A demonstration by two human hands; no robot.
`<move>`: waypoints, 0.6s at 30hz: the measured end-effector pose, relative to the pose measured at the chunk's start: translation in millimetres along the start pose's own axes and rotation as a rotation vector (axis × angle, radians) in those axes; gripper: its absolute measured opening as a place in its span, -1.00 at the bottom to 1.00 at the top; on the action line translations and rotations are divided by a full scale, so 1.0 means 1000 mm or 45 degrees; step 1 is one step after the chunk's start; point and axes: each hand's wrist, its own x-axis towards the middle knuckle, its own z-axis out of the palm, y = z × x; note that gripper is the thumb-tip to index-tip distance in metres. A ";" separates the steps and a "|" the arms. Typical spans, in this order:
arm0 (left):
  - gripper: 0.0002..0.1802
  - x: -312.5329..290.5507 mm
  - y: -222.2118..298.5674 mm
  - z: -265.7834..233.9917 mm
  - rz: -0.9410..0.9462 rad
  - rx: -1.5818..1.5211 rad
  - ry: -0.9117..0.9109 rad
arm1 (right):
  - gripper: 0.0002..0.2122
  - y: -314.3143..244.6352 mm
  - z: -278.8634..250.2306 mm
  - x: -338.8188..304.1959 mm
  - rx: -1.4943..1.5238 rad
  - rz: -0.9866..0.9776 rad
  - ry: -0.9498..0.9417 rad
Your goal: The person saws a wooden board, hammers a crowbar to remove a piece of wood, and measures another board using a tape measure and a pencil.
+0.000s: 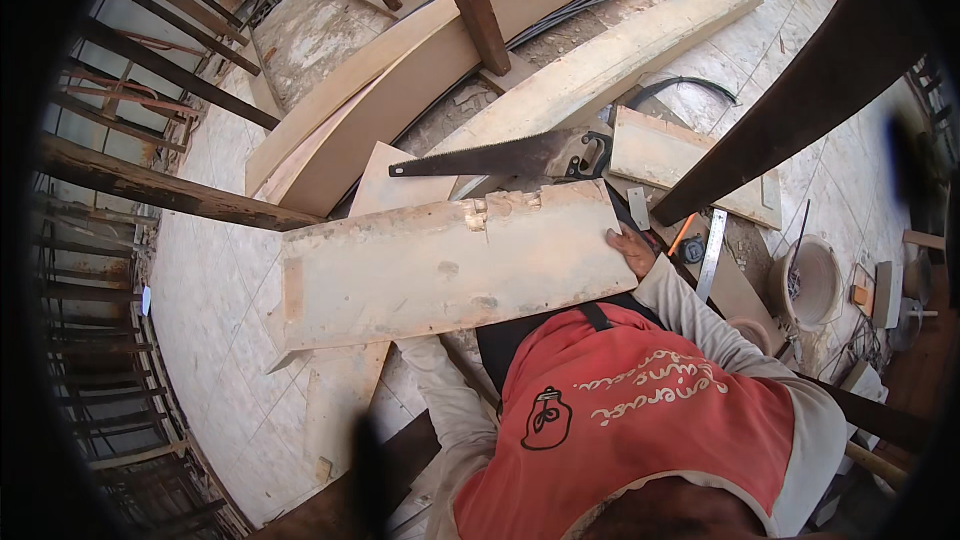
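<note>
A wide pale wooden board lies across in front of me, with dirt stains and a chipped far edge. My right hand is closed around its right end, thumb on the upper face. The left forearm, in a light sleeve, runs beneath the near edge; the board hides my left hand. Just beyond the board a handsaw rests on other timber, its dark handle toward the right. An orange pencil, a black tape measure and a metal ruler lie right of my right hand.
Long planks and a thick beam stretch across the far side. Dark wooden posts slant in from several sides. A bowl-shaped container stands at the right. Pale tiles cover the floor on the left.
</note>
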 end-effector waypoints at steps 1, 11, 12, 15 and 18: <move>-0.27 -0.008 -0.031 0.010 -0.043 -0.287 0.070 | -0.44 0.000 0.003 0.008 0.000 -0.031 0.007; -0.35 0.036 -0.079 0.027 0.048 -0.456 0.269 | -0.20 0.005 0.072 0.016 0.007 0.044 -0.028; -0.36 0.043 -0.069 0.020 0.001 -0.154 0.396 | -0.21 0.004 0.079 0.019 -0.024 0.170 -0.045; -0.39 0.062 -0.037 0.005 0.081 -0.042 0.503 | -0.35 -0.014 0.044 0.045 -0.346 0.495 -0.039; -0.41 0.077 -0.012 0.011 0.135 0.005 0.508 | -0.49 -0.008 -0.015 0.096 -1.163 -0.002 0.343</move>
